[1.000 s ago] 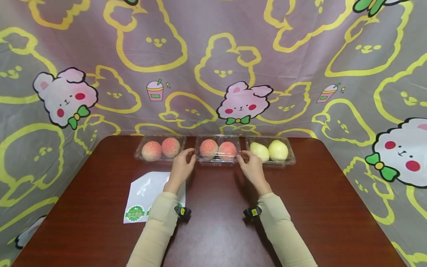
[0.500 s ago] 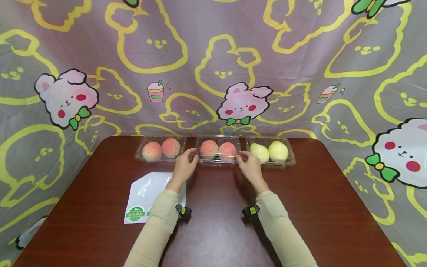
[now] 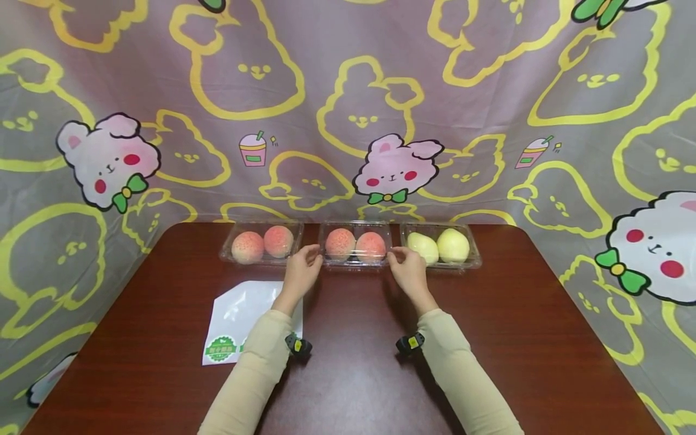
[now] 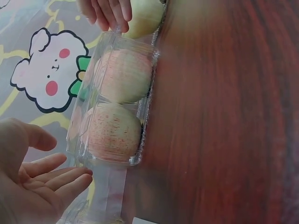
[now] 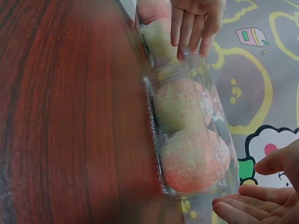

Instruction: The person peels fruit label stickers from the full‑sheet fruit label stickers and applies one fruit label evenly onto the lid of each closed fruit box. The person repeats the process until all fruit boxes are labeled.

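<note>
A clear plastic box (image 3: 356, 264) with a lid stands in the middle of the back row. Inside it lie two peaches, a speckled one (image 3: 341, 243) and a redder one (image 3: 371, 246). At the box's left end is my left hand (image 3: 302, 269), its fingertips right beside the plastic. In the left wrist view those fingers (image 4: 70, 182) are extended and spread from the thumb. My right hand (image 3: 409, 269) is at the opposite end, and the right wrist view shows its fingers (image 5: 238, 205) fairly straight by the box's corner. Neither hand grips anything.
Another clear box (image 3: 231, 254) with two peaches stands on the left. On the right is a box (image 3: 474, 257) with two pale yellow pears. A white sheet (image 3: 234, 308) with green round labels lies partly under my left arm. A patterned curtain (image 3: 467, 109) hangs behind the brown table (image 3: 489, 344).
My left hand has shifted slightly right, closer to the middle box, and its fingertips have dropped a little. My right hand has barely moved. The boxes stay in place.
</note>
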Available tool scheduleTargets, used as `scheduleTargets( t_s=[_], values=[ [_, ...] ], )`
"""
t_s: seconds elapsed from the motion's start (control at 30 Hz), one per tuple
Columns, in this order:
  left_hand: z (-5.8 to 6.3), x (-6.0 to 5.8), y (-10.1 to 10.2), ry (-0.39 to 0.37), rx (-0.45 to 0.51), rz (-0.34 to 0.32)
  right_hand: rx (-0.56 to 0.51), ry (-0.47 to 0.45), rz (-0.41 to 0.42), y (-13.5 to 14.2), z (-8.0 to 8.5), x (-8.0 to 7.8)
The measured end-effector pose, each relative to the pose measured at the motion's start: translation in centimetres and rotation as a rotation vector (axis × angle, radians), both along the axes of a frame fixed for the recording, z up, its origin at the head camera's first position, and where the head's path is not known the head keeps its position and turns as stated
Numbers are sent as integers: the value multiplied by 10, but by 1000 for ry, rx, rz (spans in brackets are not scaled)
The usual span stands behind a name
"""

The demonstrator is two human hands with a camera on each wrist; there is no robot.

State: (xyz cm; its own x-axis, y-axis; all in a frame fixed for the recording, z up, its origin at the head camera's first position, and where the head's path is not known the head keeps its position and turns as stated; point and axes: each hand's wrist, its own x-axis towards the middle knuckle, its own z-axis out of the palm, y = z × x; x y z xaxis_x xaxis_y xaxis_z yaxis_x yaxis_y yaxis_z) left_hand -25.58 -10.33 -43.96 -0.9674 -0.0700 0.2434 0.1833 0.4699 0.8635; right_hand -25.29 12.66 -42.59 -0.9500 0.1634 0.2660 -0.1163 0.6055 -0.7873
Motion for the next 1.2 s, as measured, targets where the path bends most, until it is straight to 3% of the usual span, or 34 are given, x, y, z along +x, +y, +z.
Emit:
scheduleTargets(
  t_s=[0.7, 1.03, 1.2],
  values=[
    [6, 20, -4, -15, -67, 9, 53, 1, -59, 9, 4, 18],
    [6, 16, -9, -8, -54, 59, 25, -70, -100, 14, -7, 15],
    [2, 13, -9, 23, -31, 62, -91, -117, -70, 12, -12, 10]
  ],
)
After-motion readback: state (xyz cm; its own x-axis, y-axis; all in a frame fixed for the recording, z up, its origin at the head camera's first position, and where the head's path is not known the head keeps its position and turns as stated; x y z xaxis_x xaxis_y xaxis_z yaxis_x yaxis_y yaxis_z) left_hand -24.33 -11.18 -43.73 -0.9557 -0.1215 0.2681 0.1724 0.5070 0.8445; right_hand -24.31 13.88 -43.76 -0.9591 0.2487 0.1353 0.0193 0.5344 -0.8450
